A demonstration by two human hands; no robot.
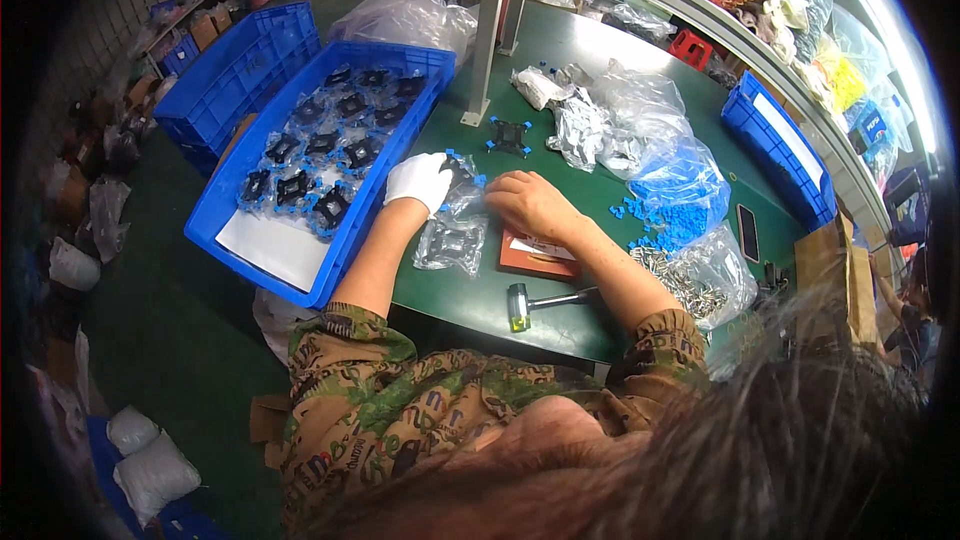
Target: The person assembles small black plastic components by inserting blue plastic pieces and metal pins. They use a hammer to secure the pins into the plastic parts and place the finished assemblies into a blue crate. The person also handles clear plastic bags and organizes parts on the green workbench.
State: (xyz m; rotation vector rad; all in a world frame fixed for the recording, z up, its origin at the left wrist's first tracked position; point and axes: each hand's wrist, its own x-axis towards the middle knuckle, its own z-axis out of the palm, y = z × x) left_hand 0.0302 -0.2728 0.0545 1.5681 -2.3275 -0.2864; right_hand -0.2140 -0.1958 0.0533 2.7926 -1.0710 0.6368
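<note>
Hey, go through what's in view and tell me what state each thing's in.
Left hand: gloved, at a bagged black part
Right hand: bare, grip unclear
Long blue crate: open-topped, holding bagged parts
Lone black part: unbagged, lying flat
Small blue pieces: partly outside their bag
Metal pieces: partly outside a clear bag
Hammer: lying down
Phone: lying flat, screen dark

Bagged part (450,244) on tbl (455,298), phone (748,232) R
</note>
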